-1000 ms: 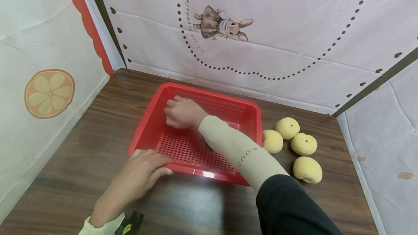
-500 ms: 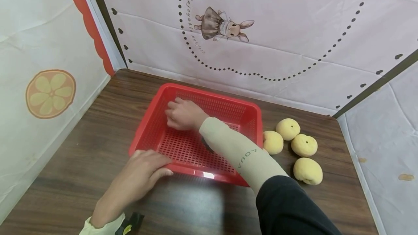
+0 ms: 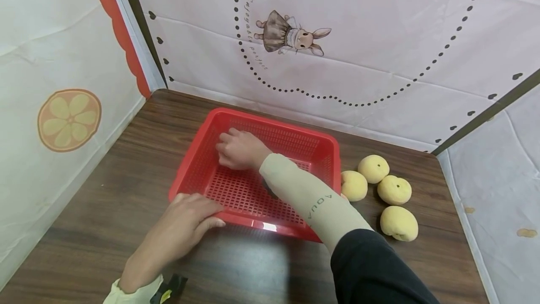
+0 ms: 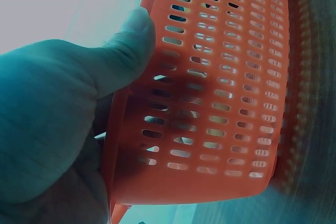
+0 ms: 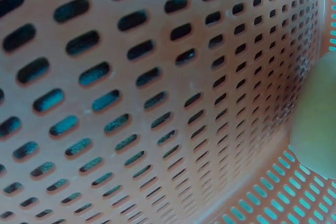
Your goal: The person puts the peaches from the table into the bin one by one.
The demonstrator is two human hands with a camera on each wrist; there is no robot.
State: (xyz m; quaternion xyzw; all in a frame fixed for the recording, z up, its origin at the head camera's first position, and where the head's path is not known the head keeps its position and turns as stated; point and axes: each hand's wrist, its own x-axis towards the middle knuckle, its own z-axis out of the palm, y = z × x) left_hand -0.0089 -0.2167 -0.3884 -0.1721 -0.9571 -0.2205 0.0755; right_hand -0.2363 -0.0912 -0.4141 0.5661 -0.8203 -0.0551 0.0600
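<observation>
A red perforated plastic basket (image 3: 236, 193) stands on the table in the head view. My left hand (image 3: 185, 222) grips its near left corner, thumb on the outer side and fingers over the rim. The left wrist view shows that thumb pressed along the edge of the slotted basket wall (image 4: 210, 85). My right hand (image 3: 242, 150) is down inside the far left part, palm downward, fingers curled. At the right edge of the right wrist view, a rounded pale yellow peach (image 5: 317, 121) sits low by the basket's slotted wall; in the head view that hand hides it.
Several yellow peaches lie right of the basket; one peach (image 3: 354, 186) is close beside its right wall, another peach (image 3: 398, 223) nearest the front. Printed cloth (image 3: 358, 27) walls in the back and sides of the wooden table (image 3: 126, 177).
The head view has shifted slightly, so everything sits a little lower and further right. Both hands keep their places at the basket.
</observation>
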